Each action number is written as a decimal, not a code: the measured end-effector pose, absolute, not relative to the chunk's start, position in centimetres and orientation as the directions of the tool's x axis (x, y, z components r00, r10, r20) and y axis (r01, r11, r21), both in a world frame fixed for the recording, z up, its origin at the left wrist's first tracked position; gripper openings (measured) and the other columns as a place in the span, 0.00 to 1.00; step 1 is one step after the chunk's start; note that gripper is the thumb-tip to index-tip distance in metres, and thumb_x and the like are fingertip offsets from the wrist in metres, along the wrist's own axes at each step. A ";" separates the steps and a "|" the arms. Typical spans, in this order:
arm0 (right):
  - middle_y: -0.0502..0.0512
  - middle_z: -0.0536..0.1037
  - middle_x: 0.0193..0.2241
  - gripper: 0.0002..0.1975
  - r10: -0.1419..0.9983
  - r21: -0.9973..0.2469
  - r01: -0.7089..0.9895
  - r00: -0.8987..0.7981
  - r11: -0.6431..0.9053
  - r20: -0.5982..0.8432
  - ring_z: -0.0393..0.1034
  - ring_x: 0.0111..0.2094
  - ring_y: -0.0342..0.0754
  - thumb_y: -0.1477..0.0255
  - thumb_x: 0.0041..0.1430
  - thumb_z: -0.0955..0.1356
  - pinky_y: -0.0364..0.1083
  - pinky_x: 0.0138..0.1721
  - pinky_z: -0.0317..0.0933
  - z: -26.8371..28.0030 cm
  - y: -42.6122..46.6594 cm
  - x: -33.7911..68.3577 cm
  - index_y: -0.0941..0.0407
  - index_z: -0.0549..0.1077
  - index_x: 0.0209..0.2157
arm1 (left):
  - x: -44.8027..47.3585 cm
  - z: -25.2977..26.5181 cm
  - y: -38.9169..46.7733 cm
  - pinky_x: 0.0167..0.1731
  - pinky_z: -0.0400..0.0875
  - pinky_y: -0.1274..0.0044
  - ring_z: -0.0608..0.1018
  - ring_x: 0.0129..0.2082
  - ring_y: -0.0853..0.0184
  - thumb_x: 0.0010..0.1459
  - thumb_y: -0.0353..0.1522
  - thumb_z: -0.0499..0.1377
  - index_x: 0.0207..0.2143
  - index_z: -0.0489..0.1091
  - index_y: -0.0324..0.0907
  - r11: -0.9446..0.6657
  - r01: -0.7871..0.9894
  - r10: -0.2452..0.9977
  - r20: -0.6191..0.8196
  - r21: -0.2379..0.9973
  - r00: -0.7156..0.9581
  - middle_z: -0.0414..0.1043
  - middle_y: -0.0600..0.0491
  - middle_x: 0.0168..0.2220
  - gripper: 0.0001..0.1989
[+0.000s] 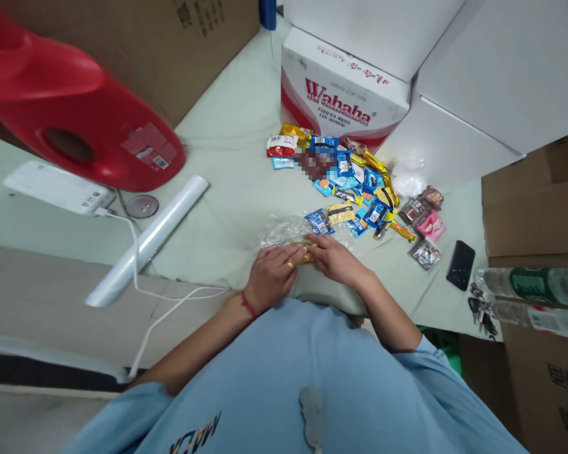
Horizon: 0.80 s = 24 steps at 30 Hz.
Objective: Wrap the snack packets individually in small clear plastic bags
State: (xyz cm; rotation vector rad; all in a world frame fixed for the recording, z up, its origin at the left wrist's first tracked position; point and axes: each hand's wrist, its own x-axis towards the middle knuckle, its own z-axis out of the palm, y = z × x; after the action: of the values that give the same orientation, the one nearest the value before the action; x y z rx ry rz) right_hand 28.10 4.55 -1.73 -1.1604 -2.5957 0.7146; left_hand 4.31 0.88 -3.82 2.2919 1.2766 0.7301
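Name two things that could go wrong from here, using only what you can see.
The gold-wrapped item under the left hand and right hand lies close to the near edge of the table, so it might slip off. The white cable drooping past that edge could be snagged, perhaps tugging the white device it plugs into.

We are finding passage over tabletop point(236, 164) left of the Wahaha box point(343, 94), while wrapped snacks point(375, 215) are blocking us before it, white boxes point(483, 63) to its right.
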 end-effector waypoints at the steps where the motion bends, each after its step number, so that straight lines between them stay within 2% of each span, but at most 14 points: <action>1: 0.63 0.72 0.64 0.20 0.750 -0.535 0.636 -0.662 0.557 -0.006 0.70 0.59 0.56 0.75 0.70 0.65 0.56 0.60 0.67 -1.4 5.2 28.4 0.54 0.75 0.61 | 5.1 -4.2 1.1 0.51 0.66 0.62 0.79 0.53 0.57 0.66 0.30 0.54 0.55 0.77 0.49 -0.505 0.645 0.851 0.209 0.573 0.481 0.81 0.46 0.52 0.19; 3: 0.63 0.75 0.60 0.19 0.803 -0.539 0.671 -0.596 0.509 0.015 0.71 0.58 0.55 0.73 0.72 0.64 0.55 0.60 0.66 -0.9 7.0 28.9 0.54 0.76 0.59 | 5.9 -4.9 1.8 0.50 0.64 0.62 0.79 0.53 0.56 0.65 0.28 0.54 0.56 0.77 0.49 -0.504 0.663 0.848 0.173 0.553 0.501 0.81 0.45 0.53 0.21; 6: 0.64 0.78 0.55 0.18 0.869 -0.405 0.782 -0.491 0.474 0.067 0.69 0.56 0.60 0.70 0.71 0.65 0.59 0.60 0.63 -0.7 10.4 28.8 0.56 0.76 0.59 | 6.0 -5.5 2.3 0.49 0.63 0.61 0.79 0.52 0.56 0.64 0.27 0.55 0.55 0.78 0.49 -0.519 0.678 0.841 0.168 0.520 0.514 0.81 0.46 0.54 0.21; 10: 0.68 0.80 0.49 0.22 0.829 -0.239 0.812 -0.557 0.532 -0.050 0.65 0.57 0.65 0.65 0.65 0.72 0.59 0.60 0.59 -1.8 14.7 27.1 0.60 0.78 0.57 | 5.8 -5.2 1.7 0.48 0.62 0.62 0.78 0.50 0.55 0.65 0.27 0.55 0.53 0.78 0.46 -0.549 0.700 0.830 0.200 0.457 0.520 0.81 0.45 0.52 0.18; 13: 0.63 0.80 0.39 0.11 0.728 -0.245 0.741 -0.667 0.625 -0.158 0.69 0.50 0.59 0.68 0.64 0.72 0.55 0.58 0.59 -2.4 16.5 26.2 0.58 0.83 0.45 | 5.9 -5.1 1.0 0.45 0.63 0.63 0.78 0.47 0.55 0.67 0.28 0.55 0.53 0.77 0.45 -0.540 0.733 0.840 0.218 0.414 0.496 0.82 0.45 0.49 0.17; 15: 0.60 0.80 0.36 0.08 0.670 -0.290 0.682 -0.726 0.671 -0.156 0.70 0.47 0.57 0.71 0.65 0.71 0.54 0.57 0.59 -2.4 17.0 26.0 0.56 0.84 0.40 | 6.0 -5.1 0.7 0.44 0.63 0.63 0.77 0.46 0.55 0.67 0.29 0.55 0.54 0.77 0.44 -0.531 0.754 0.847 0.221 0.387 0.483 0.82 0.44 0.49 0.16; 20: 0.58 0.80 0.42 0.11 0.643 -0.376 0.596 -0.766 0.710 0.002 0.70 0.49 0.54 0.70 0.69 0.68 0.53 0.58 0.59 -0.9 16.0 26.6 0.54 0.84 0.41 | 6.5 -4.8 0.8 0.42 0.63 0.61 0.76 0.46 0.54 0.68 0.30 0.55 0.53 0.77 0.43 -0.524 0.772 0.851 0.204 0.358 0.483 0.82 0.45 0.49 0.15; 22: 0.59 0.79 0.42 0.13 0.639 -0.340 0.589 -0.767 0.733 0.049 0.69 0.46 0.53 0.68 0.72 0.65 0.52 0.53 0.60 0.1 14.2 27.0 0.54 0.83 0.43 | 6.6 -4.7 1.0 0.42 0.63 0.61 0.76 0.45 0.54 0.68 0.30 0.55 0.53 0.77 0.43 -0.524 0.769 0.851 0.197 0.366 0.486 0.82 0.44 0.46 0.15; 24: 0.58 0.77 0.41 0.15 0.623 -0.287 0.590 -0.782 0.755 0.033 0.68 0.42 0.52 0.66 0.75 0.63 0.49 0.45 0.61 0.8 11.8 27.3 0.53 0.82 0.45 | 6.6 -4.7 1.1 0.41 0.64 0.62 0.77 0.44 0.55 0.69 0.30 0.54 0.52 0.78 0.42 -0.526 0.763 0.849 0.187 0.375 0.494 0.82 0.44 0.44 0.15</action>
State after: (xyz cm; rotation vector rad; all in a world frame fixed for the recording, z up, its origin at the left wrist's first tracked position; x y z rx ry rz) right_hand 27.33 11.77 0.76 -0.9799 -2.8235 0.3981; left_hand 6.60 1.11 -4.72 2.4971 1.3753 0.5152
